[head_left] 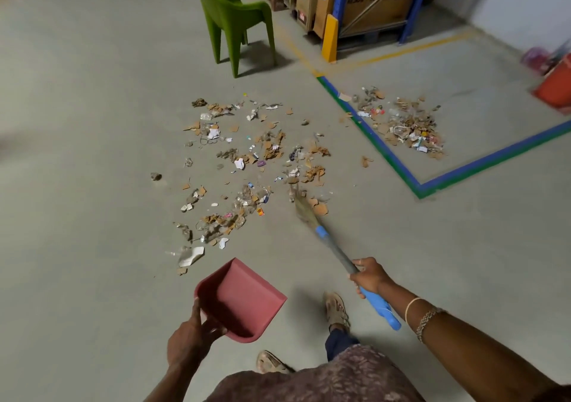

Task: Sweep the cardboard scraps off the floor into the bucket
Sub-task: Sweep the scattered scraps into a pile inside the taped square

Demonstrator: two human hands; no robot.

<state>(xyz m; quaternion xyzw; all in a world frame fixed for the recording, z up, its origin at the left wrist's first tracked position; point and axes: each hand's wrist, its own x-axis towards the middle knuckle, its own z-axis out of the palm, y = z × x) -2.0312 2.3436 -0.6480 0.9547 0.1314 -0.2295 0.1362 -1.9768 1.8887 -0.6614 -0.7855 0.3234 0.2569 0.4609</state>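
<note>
Cardboard scraps point(247, 160) mixed with paper and plastic bits lie spread over the grey floor ahead of me. A second, tighter pile of scraps point(404, 123) lies to the right, inside the taped lines. My right hand point(369, 276) grips the broom point(333, 247) by its blue-and-grey handle; the blurred bristles touch the floor at the right edge of the near scatter. My left hand point(193, 336) holds a red dustpan point(239, 301) by its rear, raised above the floor with its mouth facing the scraps. An orange-red bucket point(556, 83) stands at the far right edge, partly cut off.
A green plastic chair point(234, 21) stands beyond the scraps. Blue and green floor tape point(370, 132) marks a corner on the right. Cardboard boxes on a blue rack point(370, 2) line the back wall. My sandalled feet point(335, 309) are just behind the dustpan.
</note>
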